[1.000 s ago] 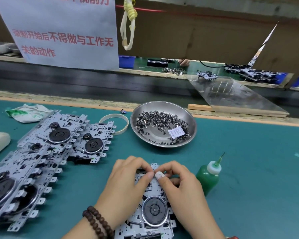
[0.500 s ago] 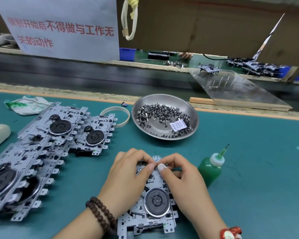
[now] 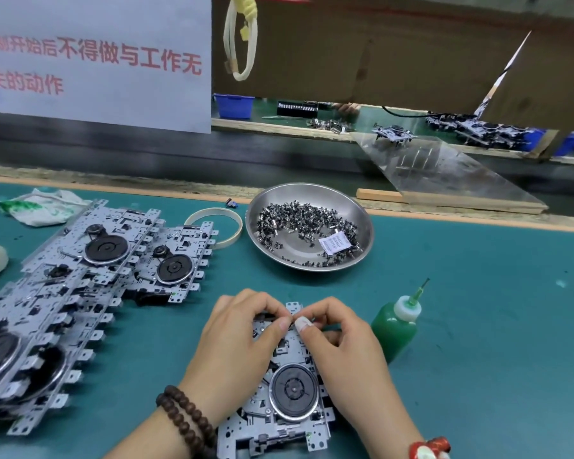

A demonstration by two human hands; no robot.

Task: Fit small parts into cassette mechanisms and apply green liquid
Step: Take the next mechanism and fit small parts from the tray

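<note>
My spot on a factory assembly line: green-matted worktop (image 3: 478,326), conveyor belt (image 3: 146,150), stacked mechanisms (image 3: 80,276), parts dish (image 3: 367,233), printed notice (image 3: 96,61).

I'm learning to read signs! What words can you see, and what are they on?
"开始后不得做与工作无 / 关的动作", red, on the white paper sign; its first characters are cut off.
Slip of paper in the metal dish: print too small to read.
Green bottle: no label visible.

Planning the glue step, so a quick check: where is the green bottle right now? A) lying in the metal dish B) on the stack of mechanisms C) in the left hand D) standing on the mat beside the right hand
D: the green bottle stands upright on the mat just beyond the right hand, ungripped.
</note>
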